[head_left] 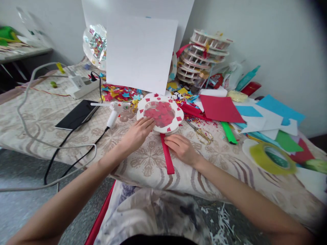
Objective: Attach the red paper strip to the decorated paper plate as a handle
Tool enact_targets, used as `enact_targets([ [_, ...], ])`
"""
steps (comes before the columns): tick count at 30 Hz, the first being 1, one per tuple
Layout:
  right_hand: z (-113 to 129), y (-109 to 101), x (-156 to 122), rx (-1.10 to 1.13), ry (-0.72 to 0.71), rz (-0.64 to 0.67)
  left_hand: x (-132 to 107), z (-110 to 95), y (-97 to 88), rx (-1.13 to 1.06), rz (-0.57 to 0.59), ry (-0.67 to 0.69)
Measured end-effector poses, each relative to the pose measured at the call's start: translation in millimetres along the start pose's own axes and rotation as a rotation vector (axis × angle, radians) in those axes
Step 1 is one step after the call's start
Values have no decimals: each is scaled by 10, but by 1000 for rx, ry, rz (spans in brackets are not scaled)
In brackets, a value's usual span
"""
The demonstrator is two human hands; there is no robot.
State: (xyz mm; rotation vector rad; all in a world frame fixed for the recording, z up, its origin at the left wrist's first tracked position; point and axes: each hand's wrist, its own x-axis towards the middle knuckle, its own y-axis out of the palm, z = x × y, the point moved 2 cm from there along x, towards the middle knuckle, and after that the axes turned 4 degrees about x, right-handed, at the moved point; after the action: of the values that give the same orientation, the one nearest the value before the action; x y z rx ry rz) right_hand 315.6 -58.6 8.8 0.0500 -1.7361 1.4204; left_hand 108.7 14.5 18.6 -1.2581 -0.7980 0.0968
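Observation:
A white, scallop-edged paper craft (179,111) lies on the table before me, with small red pieces round its rim and red pieces behind a clear round window. From under its near edge a red ribbon (169,160) runs toward me. My left hand (140,131) rests on the craft's left edge, fingers stretched out and flat against it. Beside the ribbon's top end, my right hand (182,148) has its fingertips closed on the ribbon just below the craft; its thumb is hidden. A white glue gun (113,115) lies left of the craft.
Gold-handled scissors (204,135) lie to the right, with yellow tape (272,158) and coloured paper (221,109) beyond. A white board (141,54) stands behind. Cables loop around a power strip (83,85) and black tablet-like slab (76,115) at left.

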Motion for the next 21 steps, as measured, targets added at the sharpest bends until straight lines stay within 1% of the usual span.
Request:
enact_targets([
  [4,-16,24,-8,15,11,-1,-29,-67,-61,69,-44,-12],
  [7,-21,35,-10,29,17,1,-80,-194,-160,92,-125,-11],
  [9,-19,36,-8,34,23,7,-118,-292,-203,49,-124,14],
  [10,-17,35,-6,35,25,10,-133,-335,-208,8,-84,25],
  [13,-11,28,2,24,29,11,-145,-412,-181,-111,126,10],
  [15,-9,27,6,17,29,11,-126,-425,-162,-111,234,-19],
  [17,-9,29,7,20,27,8,-93,-432,-159,-59,292,-6],
  [21,-9,35,5,25,16,0,-32,-466,-172,76,365,86],
])
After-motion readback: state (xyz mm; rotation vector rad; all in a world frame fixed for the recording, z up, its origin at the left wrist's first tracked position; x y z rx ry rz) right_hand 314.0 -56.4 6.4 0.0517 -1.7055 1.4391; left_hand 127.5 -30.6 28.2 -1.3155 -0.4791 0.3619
